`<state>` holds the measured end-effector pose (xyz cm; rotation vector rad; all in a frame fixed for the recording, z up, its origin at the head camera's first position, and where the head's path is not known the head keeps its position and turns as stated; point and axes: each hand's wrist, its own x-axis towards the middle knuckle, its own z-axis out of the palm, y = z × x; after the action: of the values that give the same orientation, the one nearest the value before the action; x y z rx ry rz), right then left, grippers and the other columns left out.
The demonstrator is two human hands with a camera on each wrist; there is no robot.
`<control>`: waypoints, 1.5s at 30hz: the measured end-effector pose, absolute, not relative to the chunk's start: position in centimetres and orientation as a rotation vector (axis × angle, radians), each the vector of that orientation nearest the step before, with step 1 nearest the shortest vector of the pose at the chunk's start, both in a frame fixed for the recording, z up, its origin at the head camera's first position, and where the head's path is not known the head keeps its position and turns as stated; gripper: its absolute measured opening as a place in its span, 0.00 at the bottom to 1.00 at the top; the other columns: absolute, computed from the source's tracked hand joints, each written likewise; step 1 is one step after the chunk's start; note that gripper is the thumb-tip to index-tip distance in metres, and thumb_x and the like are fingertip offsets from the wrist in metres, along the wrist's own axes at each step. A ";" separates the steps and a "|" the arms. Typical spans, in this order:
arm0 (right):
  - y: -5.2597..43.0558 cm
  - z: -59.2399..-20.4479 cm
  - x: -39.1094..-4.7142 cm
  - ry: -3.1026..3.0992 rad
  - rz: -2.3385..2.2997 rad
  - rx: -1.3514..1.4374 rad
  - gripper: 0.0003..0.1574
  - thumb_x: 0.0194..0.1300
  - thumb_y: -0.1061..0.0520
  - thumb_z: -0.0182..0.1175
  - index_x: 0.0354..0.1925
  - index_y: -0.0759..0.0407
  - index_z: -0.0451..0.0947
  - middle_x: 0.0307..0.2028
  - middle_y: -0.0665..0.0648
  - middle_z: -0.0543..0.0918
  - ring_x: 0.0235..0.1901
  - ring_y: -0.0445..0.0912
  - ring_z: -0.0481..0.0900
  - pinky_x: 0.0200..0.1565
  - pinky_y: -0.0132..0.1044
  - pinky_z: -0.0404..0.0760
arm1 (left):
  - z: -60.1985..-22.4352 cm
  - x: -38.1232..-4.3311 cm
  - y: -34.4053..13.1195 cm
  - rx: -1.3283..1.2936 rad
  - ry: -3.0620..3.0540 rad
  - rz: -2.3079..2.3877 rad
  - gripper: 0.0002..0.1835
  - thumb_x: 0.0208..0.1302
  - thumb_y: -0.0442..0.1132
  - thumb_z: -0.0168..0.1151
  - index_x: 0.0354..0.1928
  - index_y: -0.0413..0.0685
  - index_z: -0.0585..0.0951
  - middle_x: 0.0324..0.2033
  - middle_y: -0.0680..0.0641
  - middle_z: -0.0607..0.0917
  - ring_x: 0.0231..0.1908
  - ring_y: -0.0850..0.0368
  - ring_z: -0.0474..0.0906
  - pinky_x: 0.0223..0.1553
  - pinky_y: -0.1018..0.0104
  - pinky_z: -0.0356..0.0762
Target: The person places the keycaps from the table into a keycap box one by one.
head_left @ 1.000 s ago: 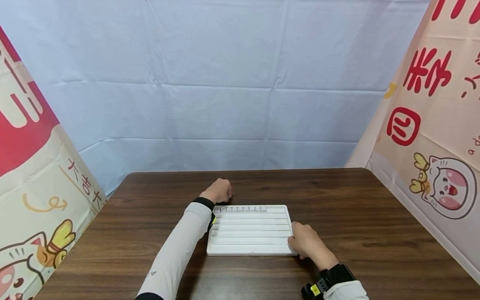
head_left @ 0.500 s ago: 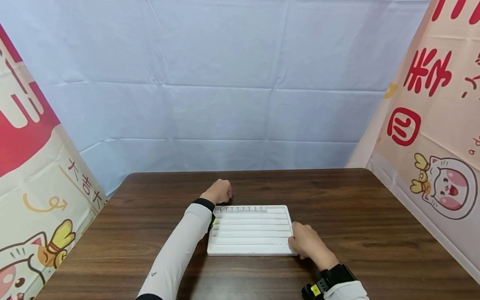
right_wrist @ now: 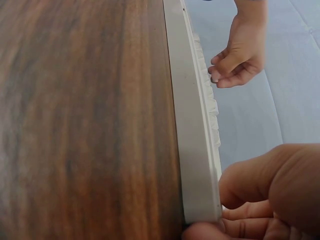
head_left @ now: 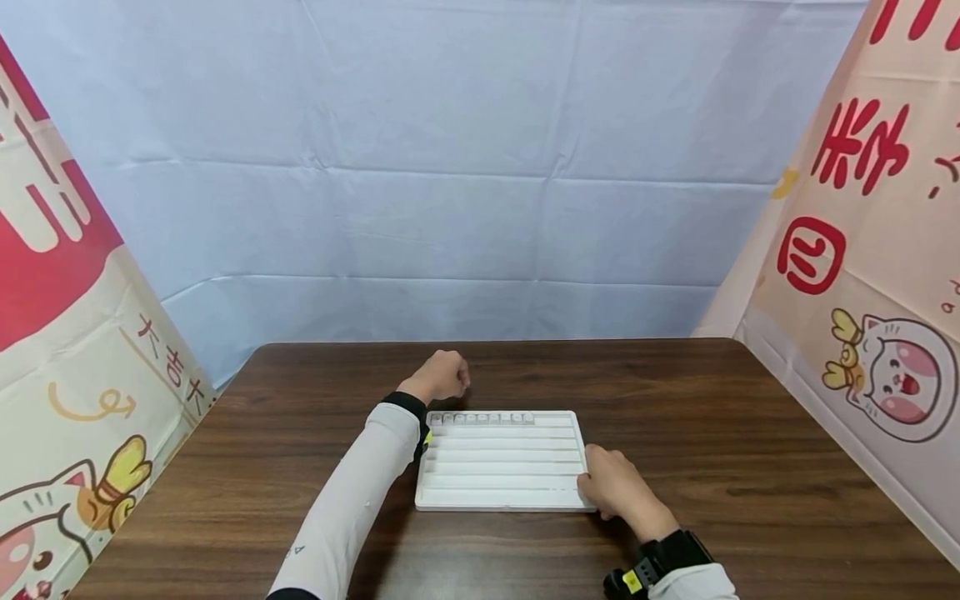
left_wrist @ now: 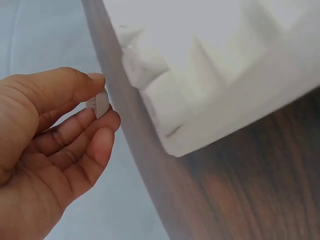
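Observation:
A white slotted tray (head_left: 502,471) lies on the brown table, its back row partly filled with several small pale keycaps (head_left: 480,418). Just beyond the tray's back left corner, my left hand (head_left: 441,377) pinches a single small whitish keycap (left_wrist: 101,104) between thumb and fingertips, clear of the tray. That keycap is hidden in the head view. At the tray's front right corner, my right hand (head_left: 615,487) grips the edge; in the right wrist view its thumb and fingers (right_wrist: 250,180) are bent around the tray's end.
The wood-grain table (head_left: 300,433) extends around the tray on all sides. A pale blue cloth (head_left: 450,208) hangs behind it. Printed banners (head_left: 847,275) stand along the left and right sides.
My left hand has shifted slightly up and to the right, beyond the tray's back edge. My right hand and the tray stay in place. The head view has shifted very slightly.

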<state>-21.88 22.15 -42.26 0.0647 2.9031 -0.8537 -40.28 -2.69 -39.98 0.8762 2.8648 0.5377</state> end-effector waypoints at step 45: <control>22.3 -42.3 -21.9 2.918 -0.864 0.047 0.15 0.59 0.69 0.52 0.45 0.75 0.71 0.21 0.60 0.72 0.09 0.45 0.71 0.12 0.35 0.71 | -40.3 -39.9 -2.9 0.925 2.762 0.750 0.11 0.59 0.28 0.62 0.44 0.42 0.82 0.32 0.51 0.79 0.32 0.57 0.74 0.34 0.63 0.73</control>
<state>-21.93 22.26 -42.29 0.0467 2.9178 -0.8644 -39.92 -2.87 -40.30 0.9251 2.7624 0.7500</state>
